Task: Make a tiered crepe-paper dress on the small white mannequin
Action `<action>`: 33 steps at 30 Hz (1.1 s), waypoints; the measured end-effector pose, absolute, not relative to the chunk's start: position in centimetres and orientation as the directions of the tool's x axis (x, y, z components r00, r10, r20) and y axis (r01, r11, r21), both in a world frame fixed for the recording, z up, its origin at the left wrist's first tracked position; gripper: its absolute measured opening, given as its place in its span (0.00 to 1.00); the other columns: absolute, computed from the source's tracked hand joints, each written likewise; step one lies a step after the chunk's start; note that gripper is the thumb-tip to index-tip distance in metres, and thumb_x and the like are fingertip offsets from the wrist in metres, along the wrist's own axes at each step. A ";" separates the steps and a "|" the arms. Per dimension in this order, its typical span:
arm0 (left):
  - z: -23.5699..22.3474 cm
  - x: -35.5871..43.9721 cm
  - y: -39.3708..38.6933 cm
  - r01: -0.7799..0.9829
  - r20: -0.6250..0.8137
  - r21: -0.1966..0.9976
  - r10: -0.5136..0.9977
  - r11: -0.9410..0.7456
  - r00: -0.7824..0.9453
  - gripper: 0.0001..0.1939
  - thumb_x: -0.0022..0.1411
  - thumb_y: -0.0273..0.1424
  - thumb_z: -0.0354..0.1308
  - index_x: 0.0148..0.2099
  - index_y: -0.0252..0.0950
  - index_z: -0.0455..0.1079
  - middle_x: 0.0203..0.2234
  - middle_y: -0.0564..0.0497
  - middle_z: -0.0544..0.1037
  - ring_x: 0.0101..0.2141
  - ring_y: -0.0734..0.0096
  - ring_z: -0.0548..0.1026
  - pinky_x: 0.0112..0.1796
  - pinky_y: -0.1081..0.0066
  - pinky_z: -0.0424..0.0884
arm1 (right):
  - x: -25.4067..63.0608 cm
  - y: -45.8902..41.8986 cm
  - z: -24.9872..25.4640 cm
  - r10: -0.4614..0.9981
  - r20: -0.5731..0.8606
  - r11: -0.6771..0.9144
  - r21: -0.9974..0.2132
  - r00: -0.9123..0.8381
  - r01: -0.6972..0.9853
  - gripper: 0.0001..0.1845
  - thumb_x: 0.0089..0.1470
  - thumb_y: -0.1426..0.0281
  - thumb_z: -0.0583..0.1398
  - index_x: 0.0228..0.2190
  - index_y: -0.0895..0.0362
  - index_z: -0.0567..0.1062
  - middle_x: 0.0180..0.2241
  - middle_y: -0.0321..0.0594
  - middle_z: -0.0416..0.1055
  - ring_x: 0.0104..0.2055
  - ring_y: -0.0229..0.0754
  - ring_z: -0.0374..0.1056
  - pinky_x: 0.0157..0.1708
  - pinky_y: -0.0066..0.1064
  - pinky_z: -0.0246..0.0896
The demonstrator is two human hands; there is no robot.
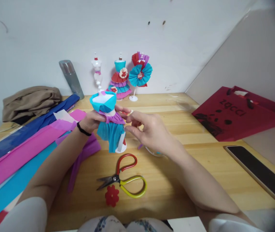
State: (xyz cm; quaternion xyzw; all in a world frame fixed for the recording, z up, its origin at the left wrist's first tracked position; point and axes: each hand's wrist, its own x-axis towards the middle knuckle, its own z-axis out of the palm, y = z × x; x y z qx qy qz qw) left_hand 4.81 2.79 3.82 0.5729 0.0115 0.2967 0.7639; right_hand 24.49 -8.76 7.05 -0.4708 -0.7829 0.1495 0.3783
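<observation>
My left hand (94,120) is wrapped around a small mannequin (101,86) from behind, holding it upright over the table. The mannequin wears a turquoise paper top (103,103), a purple pleated waist frill (114,118) and a turquoise paper skirt (110,133). At the right side of the frill and skirt is my right hand (144,124), its fingers curled and thumb close to the skirt's edge. Whatever lies between those fingertips is too small to make out. Below lie scissors (115,178) with one red and one yellow handle, blades parted, beside a red flower cutout (112,195).
Three more mannequins stand by the wall: one mostly bare (98,69), one in a tiered dress (119,77), one with a turquoise rosette (141,75). Crepe paper (31,145), brown cloth (31,101) and a bottle (71,79) lie left; a red bag (239,112) and phone (255,170) right.
</observation>
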 end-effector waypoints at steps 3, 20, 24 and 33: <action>4.1 5.0 2.5 -0.445 0.334 0.888 0.500 0.117 0.799 0.20 0.48 0.34 0.71 0.46 0.41 0.81 0.42 0.49 0.84 0.42 0.53 0.82 0.46 0.59 0.76 | 24.1 -8.1 6.4 0.769 0.568 0.608 -0.508 -0.294 0.610 0.03 0.58 0.73 0.60 0.34 0.54 0.74 0.29 0.36 0.74 0.28 0.39 0.67 0.33 0.31 0.61; 4.1 4.9 2.8 -0.331 0.232 0.941 0.577 0.069 0.783 0.17 0.41 0.32 0.73 0.37 0.38 0.80 0.35 0.48 0.84 0.49 0.44 0.79 0.46 0.58 0.75 | 23.7 -7.6 6.4 0.792 0.589 0.577 -0.631 -0.164 0.519 0.09 0.57 0.74 0.58 0.25 0.56 0.73 0.21 0.32 0.69 0.22 0.33 0.59 0.26 0.28 0.55; 4.1 5.2 2.8 -0.348 0.248 0.934 0.565 0.075 0.787 0.18 0.39 0.34 0.74 0.36 0.37 0.80 0.33 0.48 0.83 0.45 0.46 0.81 0.45 0.58 0.76 | 23.4 -7.3 6.2 0.828 0.555 0.516 -0.693 -0.084 0.503 0.08 0.54 0.74 0.58 0.24 0.56 0.73 0.18 0.30 0.62 0.21 0.33 0.57 0.24 0.27 0.51; 3.2 4.6 2.9 -0.313 0.183 0.945 0.643 0.094 0.744 0.14 0.39 0.29 0.71 0.33 0.39 0.79 0.26 0.52 0.81 0.41 0.47 0.82 0.44 0.56 0.77 | 23.2 -7.3 6.6 0.885 0.466 0.417 -0.798 0.008 0.434 0.06 0.52 0.72 0.58 0.24 0.57 0.73 0.17 0.31 0.65 0.20 0.33 0.58 0.22 0.28 0.51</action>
